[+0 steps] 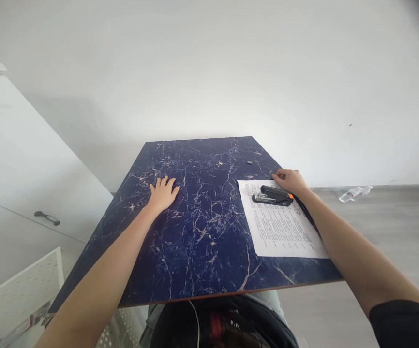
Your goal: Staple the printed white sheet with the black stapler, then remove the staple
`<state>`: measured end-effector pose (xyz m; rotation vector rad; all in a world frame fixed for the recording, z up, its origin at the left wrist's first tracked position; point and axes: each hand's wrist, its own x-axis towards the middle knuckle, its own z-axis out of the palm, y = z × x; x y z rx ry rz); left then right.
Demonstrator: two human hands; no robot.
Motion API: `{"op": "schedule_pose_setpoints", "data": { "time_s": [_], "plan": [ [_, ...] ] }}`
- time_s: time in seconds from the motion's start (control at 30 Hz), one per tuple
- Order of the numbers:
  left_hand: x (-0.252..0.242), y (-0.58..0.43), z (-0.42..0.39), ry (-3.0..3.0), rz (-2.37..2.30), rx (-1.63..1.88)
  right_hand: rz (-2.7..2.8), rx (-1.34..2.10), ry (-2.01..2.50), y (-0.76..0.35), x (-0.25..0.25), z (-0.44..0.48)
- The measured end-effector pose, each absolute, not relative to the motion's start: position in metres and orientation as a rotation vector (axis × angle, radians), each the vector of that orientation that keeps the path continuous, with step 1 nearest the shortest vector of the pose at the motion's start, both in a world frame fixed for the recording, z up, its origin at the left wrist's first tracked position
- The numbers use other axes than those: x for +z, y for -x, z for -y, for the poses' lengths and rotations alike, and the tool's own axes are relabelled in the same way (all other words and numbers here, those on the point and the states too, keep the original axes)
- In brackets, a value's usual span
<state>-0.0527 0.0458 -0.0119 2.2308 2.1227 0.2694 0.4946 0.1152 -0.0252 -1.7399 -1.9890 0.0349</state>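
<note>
- One pale wall [209, 72] fills most of what we see beyond the table.
- Grey floor [394, 232] stretches out to our right, meeting that wall.
- To our left we have a white cabinet [24, 154], its front seen at a slant.
- Before us is the table [202, 222], its dark blue top veined in white like marble, its far edge near the wall.
- Below the near edge we see our black clothing [247, 321], with a thin white cord [196, 319] hanging over it.
- A white perforated panel [24, 282] stands low at our left, beside the table.
- One printed sheet of paper [282, 234] lies flat on the right part of the tabletop, next to our right forearm.
- Our left hand [163, 194] rests palm down on the left half of the table, fingers spread, holding nothing.
- Our right hand [292, 181] is at the table's right edge, just beyond the paper's far end; its fingers are bent and drawn together, but we cannot tell whether they grip anything.
- The black stapler [275, 192], orange at one end, lies on the paper's upper part, near our right hand.
- A clear plastic bottle [354, 194] lies on the floor by the wall.
- A black handle [47, 218] sits on the cabinet's front.
- One small dark piece [249, 163] lies near the table's far right corner.
</note>
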Motion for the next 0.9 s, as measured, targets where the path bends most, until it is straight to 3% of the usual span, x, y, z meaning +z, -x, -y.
{"op": "schedule_pose_setpoints", "data": {
  "time_s": [0.13,0.3,0.6,0.8,0.9],
  "plan": [
    [-0.012,0.052,-0.045,-2.215,-2.123,0.270,1.993,0.046,1.579,-0.473,-0.013,-0.133],
    [-0.016,0.054,-0.047,-2.231,-2.138,0.307,2.436,0.152,1.305,-0.434,-0.006,-0.162],
    [-0.024,0.052,-0.049,-2.203,-2.106,0.426,2.667,0.256,1.461,-0.421,-0.029,-0.183],
    [-0.003,0.109,-0.068,-2.126,-1.938,1.101,2.595,0.231,1.602,-0.382,-0.031,-0.181],
    [0.003,0.169,-0.069,-1.874,-2.168,1.334,2.529,0.224,1.664,-0.351,-0.032,-0.186]
  ]
}}
